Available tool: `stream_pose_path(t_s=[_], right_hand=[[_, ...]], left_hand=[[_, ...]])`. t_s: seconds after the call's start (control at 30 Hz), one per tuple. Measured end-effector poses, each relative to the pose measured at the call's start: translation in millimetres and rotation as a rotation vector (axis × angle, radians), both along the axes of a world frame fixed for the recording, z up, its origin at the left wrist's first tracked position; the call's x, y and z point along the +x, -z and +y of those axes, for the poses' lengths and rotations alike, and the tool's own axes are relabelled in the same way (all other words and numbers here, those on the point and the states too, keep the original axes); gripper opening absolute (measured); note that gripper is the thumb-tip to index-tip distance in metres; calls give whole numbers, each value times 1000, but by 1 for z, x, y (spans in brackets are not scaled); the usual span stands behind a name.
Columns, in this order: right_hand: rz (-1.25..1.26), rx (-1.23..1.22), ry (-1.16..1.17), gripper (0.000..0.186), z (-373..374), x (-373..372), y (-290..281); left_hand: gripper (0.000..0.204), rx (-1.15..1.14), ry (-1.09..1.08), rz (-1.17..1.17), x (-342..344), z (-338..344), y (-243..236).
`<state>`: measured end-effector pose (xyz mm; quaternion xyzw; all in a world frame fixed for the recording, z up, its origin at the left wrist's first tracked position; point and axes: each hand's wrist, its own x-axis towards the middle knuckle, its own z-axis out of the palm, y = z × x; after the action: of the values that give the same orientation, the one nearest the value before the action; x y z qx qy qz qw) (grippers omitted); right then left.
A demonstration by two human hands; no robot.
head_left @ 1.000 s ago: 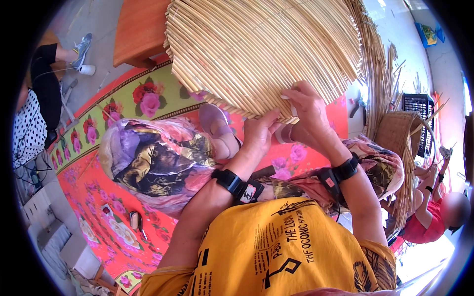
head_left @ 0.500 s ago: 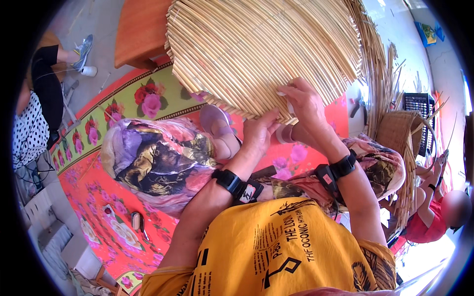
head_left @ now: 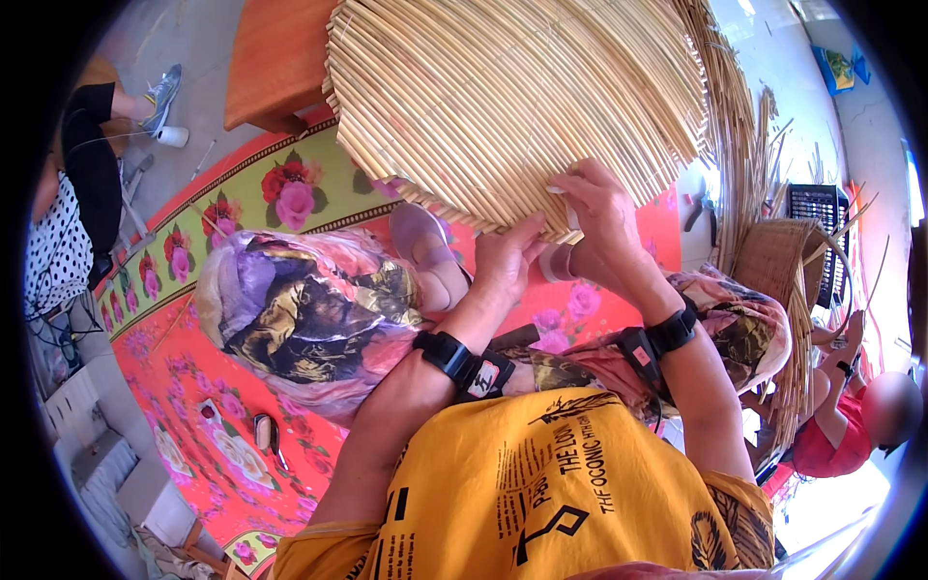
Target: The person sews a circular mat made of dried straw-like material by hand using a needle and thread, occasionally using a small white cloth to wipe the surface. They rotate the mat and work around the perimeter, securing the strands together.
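Observation:
A large mat of pale, straight reed stalks [head_left: 512, 106] laid side by side fills the top middle of the view, its near edge stepped and uneven. My left hand [head_left: 509, 256] is closed on that near edge, thumb on top and fingers partly hidden. Just right of it, my right hand [head_left: 601, 208] is bent over the same edge, with thumb and fingers pinched together. Something small and white shows at its fingertips; whether it is a held piece or a finger wrap, I cannot make out.
Loose long stalks [head_left: 739, 116] lie right of the mat, near a woven basket [head_left: 773, 253] and a black crate [head_left: 820, 232]. An orange wooden bench [head_left: 275, 63] stands at the upper left. Flowered red cloth [head_left: 261, 387] covers the floor. Other people sit at far left and right.
My right hand has shifted slightly right, its fingers drawn a little closer together. The left hand and the mat hold still. At the far right, the other person's hands have moved.

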<state>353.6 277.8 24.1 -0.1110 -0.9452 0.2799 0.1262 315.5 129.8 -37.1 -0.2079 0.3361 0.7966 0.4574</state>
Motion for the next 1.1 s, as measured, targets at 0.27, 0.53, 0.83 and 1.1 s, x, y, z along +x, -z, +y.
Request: stream_pose_path(t_s=[0.27,0.53,0.83,1.1], right_hand=[[-10,15,-14,22,1,4,-3],[-16,-2,6,22,-6,-5,-9],[60,-36,41,22,1,-15,3],[39,107,-16,28,22,-36,0]], left_hand=[[32,-43,29,-42,-2,-1,2],[31,-28,11,-32,0,-2,5],[33,-1,15,-17,-1,-2,0],[35,-7,15,-34,0,-1,2]])
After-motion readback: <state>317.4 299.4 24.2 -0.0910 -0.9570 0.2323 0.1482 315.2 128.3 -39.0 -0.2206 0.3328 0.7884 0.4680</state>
